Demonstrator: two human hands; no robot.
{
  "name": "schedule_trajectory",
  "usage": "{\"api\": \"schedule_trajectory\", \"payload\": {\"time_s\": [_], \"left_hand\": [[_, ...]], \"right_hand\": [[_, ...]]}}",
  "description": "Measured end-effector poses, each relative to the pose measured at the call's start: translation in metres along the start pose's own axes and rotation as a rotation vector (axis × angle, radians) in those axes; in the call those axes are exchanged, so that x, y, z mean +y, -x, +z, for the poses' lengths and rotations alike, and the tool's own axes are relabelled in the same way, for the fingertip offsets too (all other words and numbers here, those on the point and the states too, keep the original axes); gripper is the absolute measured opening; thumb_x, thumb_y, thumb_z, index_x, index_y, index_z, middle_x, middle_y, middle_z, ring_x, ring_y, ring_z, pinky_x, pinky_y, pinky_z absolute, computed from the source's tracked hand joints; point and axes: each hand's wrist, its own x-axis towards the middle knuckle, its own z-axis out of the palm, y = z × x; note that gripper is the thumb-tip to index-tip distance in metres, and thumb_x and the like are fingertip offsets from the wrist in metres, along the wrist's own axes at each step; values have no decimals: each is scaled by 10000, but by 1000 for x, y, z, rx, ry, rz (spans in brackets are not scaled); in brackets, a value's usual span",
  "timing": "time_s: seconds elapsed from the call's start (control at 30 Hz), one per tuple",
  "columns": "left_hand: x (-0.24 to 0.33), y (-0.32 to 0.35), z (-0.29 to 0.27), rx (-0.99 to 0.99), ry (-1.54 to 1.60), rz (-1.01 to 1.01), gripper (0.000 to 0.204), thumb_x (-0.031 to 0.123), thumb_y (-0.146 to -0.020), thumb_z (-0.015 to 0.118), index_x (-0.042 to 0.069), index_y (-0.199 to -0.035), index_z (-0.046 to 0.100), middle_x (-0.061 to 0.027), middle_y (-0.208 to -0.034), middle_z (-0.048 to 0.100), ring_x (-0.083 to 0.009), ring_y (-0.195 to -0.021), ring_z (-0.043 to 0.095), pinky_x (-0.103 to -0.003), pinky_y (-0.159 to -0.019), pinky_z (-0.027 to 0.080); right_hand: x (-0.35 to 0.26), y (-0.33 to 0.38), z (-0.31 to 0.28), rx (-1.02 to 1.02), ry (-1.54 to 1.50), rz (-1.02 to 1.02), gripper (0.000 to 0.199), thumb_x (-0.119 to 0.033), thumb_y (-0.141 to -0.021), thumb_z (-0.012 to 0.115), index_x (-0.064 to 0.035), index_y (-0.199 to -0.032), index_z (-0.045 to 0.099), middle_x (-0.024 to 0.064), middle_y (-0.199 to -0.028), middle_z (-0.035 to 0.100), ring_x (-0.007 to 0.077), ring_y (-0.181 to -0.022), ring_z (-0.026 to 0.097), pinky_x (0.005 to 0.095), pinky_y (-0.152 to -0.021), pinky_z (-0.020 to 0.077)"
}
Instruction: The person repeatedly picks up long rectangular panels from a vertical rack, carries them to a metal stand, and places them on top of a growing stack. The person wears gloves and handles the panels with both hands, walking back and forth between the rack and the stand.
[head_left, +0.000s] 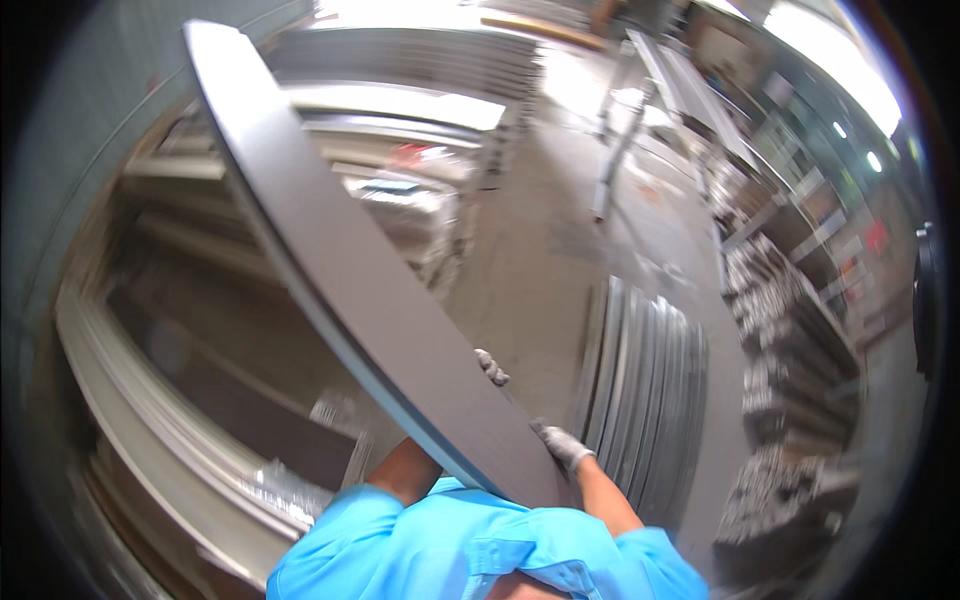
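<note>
A long, flat grey panel (350, 250) runs slantwise across the view from my chest up to the far left, bowed by the lens. My left arm passes beneath it, and the gloved fingers of my left hand (491, 368) curl over its right edge; the rest of that hand is hidden under the panel. Closer to my body, my gloved right hand (564, 444) grips the same edge near the panel's lower end. Both gloves look whitish grey.
Long grey panels (645, 390) stand in a row on the floor to my right. Pale stacked lengths (160, 420) and plastic-wrapped pieces (400, 205) lie at left. Several bundles of profiles (780, 390) line the far right. Beyond them is a metal-legged stand (620, 150). Motion blurs much of the surroundings.
</note>
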Motion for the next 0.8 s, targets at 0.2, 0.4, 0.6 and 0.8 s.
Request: {"api": "schedule_trajectory", "payload": {"time_s": [0.2,0.4,0.6,0.8], "left_hand": [[-61,-100,10,330,-74,-157,385,361,-962,486,22,-1119,581,-136,-1106,602,-234,-1005,580,-427,-885,441],[-23,-175,64,470,-1218,111,589,514,-955,443,56,-1327,449,-105,-1260,525,-206,-1123,517,-355,-911,475],[-42,-249,65,576,-516,3,873,710,-815,506,64,-1392,398,-101,-1312,506,-240,-1163,504,-396,-944,464],[-31,-312,-26,501,-429,-176,821,687,-813,542,84,-1363,454,-91,-1298,540,-260,-1146,525,-435,-954,455]], "right_hand": [[15,1,-75,273,-59,8,884,-794,-823,383,3,-1049,692,139,-932,694,205,-974,620,329,-880,449],[40,33,-182,527,-47,-30,937,-852,-777,347,8,-877,704,136,-800,690,233,-864,641,370,-785,448],[42,50,-218,700,6,75,927,-858,-772,306,-27,-873,704,190,-803,677,325,-866,649,413,-773,443],[13,38,-263,885,84,193,881,-835,-793,307,-31,-786,666,220,-754,632,413,-796,615,456,-695,437]]}}
